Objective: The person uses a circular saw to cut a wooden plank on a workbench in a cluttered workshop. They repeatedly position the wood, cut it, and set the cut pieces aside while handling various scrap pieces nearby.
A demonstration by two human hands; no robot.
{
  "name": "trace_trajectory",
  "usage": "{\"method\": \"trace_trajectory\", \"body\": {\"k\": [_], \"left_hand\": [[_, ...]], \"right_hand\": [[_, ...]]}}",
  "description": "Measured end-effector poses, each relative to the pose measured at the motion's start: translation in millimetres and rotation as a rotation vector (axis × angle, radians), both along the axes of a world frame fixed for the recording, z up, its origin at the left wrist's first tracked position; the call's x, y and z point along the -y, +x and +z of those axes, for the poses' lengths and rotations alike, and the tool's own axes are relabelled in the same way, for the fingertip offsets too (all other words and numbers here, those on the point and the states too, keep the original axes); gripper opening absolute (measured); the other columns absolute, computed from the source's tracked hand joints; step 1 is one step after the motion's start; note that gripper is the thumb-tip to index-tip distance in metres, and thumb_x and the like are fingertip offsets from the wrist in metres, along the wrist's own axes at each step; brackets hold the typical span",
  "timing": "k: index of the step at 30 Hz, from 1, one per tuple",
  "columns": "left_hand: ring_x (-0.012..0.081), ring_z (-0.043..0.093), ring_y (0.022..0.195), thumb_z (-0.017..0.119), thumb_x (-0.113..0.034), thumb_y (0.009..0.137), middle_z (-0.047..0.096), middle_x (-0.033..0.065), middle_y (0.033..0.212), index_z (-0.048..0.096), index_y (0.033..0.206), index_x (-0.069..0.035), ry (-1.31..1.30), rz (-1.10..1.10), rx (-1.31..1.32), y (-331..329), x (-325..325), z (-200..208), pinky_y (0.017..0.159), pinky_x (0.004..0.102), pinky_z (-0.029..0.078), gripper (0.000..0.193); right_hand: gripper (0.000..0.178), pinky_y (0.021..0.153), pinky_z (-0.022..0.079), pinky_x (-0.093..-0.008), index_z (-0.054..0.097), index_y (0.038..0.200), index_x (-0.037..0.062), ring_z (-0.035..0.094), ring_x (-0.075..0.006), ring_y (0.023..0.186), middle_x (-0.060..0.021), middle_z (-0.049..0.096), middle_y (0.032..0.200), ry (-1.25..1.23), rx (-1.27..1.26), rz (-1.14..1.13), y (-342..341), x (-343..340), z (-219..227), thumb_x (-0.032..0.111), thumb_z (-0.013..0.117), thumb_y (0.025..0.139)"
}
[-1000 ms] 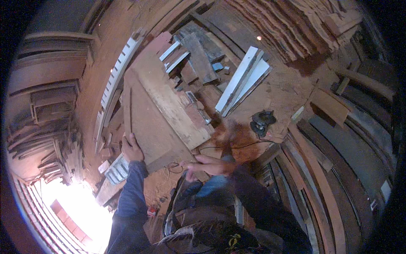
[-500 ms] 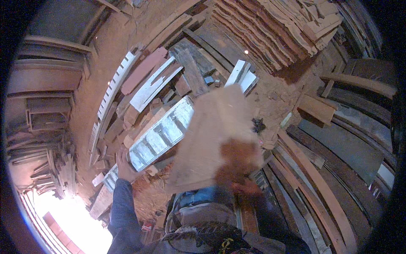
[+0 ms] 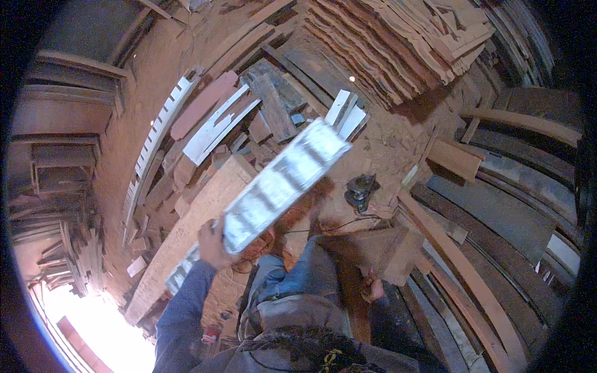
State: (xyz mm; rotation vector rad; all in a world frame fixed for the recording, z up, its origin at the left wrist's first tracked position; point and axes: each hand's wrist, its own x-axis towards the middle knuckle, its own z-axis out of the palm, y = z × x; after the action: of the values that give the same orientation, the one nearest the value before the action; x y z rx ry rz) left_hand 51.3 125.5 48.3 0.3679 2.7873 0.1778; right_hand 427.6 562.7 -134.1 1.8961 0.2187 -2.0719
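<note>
My left hand (image 3: 214,247) is closed round a long white-faced board (image 3: 283,183) with dark bands across it. The board slants from beside my left forearm up toward the middle of the view, and is slightly blurred. Lower right, my right hand (image 3: 373,288) is closed at the near edge of a brown wooden board (image 3: 398,258), which tilts away beside my right leg. Part of that board lies in shadow. Under the white-faced board, a broad tan plank (image 3: 186,245) lies on the wood pile.
A dark tool (image 3: 360,191) with a cable sits on the dusty ground ahead. Offcuts, a reddish board (image 3: 204,105) and a white slatted strip (image 3: 158,133) lie far left. Wavy-edged planks (image 3: 373,50) are stacked at the back; long boards (image 3: 479,267) lean on the right.
The brown board in my right hand has swung down and right from the middle of the view, uncovering the dark tool. My left hand has moved the white-faced board right and up off the pile.
</note>
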Motion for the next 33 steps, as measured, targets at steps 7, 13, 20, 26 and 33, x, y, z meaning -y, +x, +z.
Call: {"method": "trace_trajectory", "body": {"k": [7,13,20,26,33], "left_hand": [[0.0448,0.052,0.117,0.090,-0.054,0.054,0.052,0.0293,0.126,0.034,0.157,-0.014,0.227,0.069,0.349,-37.1,-162.3,-29.9,0.101,0.0511,0.041,0.124],[0.0515,0.047,0.128,0.088,-0.053,0.059,0.047,0.0351,0.136,0.025,0.160,-0.017,0.369,0.178,0.412,-97.2,-250.6,-95.1,0.110,0.0527,0.039,0.124],[0.0469,0.054,0.126,0.073,-0.045,0.079,0.053,0.0320,0.139,0.035,0.155,-0.009,0.335,0.162,0.454,-176.0,-284.2,-166.8,0.109,0.0515,0.043,0.092],[0.0415,0.063,0.116,0.056,-0.040,0.095,0.065,0.0270,0.125,0.058,0.136,-0.005,0.502,-0.228,0.607,-61.1,-237.7,-194.2,0.102,0.0475,0.048,0.055],[0.0403,0.067,0.110,0.055,-0.036,0.096,0.070,0.0257,0.112,0.067,0.124,-0.009,0.208,0.194,0.590,106.1,-30.4,-143.4,0.094,0.0483,0.052,0.041]], "right_hand": [[0.023,0.049,0.046,-0.0301,0.059,0.093,0.0192,0.048,-0.0113,0.052,0.0049,0.046,0.061,0.124,-0.083,-0.242,33.7,-5.0,27.5,0.039,0.055,0.104],[0.030,0.050,0.046,-0.0316,0.057,0.084,0.0152,0.047,-0.0144,0.050,0.0035,0.048,0.060,-0.218,-0.013,-0.226,82.4,-12.3,27.8,0.036,0.053,0.105],[0.035,0.044,0.039,-0.0300,0.053,0.073,0.0170,0.044,-0.0160,0.048,0.0027,0.047,0.059,-0.112,0.262,-0.262,92.2,14.6,35.6,0.038,0.058,0.102],[0.032,0.039,0.035,-0.0273,0.052,0.076,0.0167,0.042,-0.0149,0.044,0.0017,0.050,0.059,-0.069,-0.086,-0.310,104.0,0.7,-4.5,0.034,0.058,0.102],[0.024,0.043,0.039,-0.0273,0.052,0.084,0.0165,0.044,-0.0114,0.048,0.0043,0.043,0.059,0.502,0.057,0.332,15.4,2.1,9.8,0.030,0.061,0.101]]}}
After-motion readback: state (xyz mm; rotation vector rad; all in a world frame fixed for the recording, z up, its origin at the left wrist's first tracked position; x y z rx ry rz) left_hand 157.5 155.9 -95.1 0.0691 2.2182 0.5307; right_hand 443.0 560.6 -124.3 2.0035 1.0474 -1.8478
